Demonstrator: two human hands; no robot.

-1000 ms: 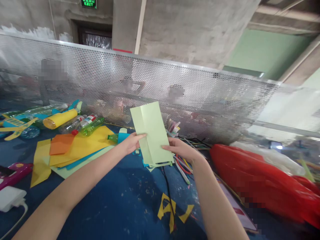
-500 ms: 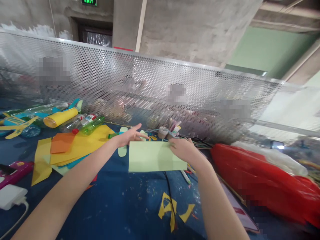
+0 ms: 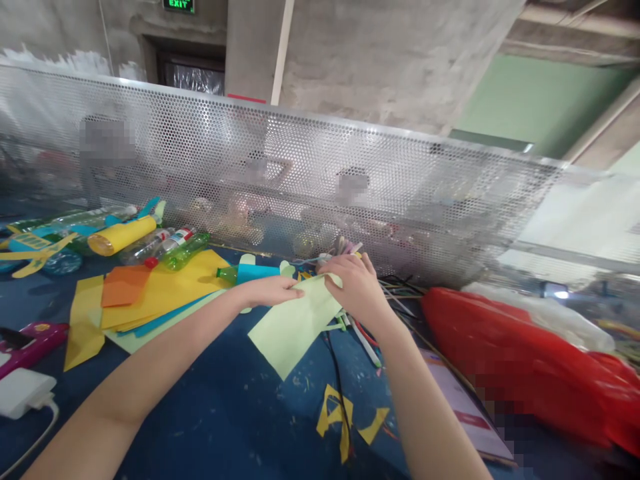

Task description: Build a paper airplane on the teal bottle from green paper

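A folded sheet of light green paper (image 3: 290, 327) hangs tilted over the blue table (image 3: 225, 413), its lower corner pointing toward me. My left hand (image 3: 273, 291) pinches its upper left edge with closed fingers. My right hand (image 3: 353, 283) curls over its upper right edge and grips it. Just behind the hands lie a small green bottle wrapped in blue paper (image 3: 250, 273) and a bundle of coloured straws (image 3: 363, 330).
A pile of yellow, orange and blue paper sheets (image 3: 145, 293) lies at the left, with plastic bottles (image 3: 170, 248) and a yellow roll (image 3: 120, 235) behind it. A red plastic bag (image 3: 525, 363) fills the right. A perforated metal screen (image 3: 320, 180) bounds the far side. A white charger (image 3: 23, 393) sits near left.
The green sheet went from upright to flat to tilted with a corner down. Both hands shifted to its upper edge and closed on it.
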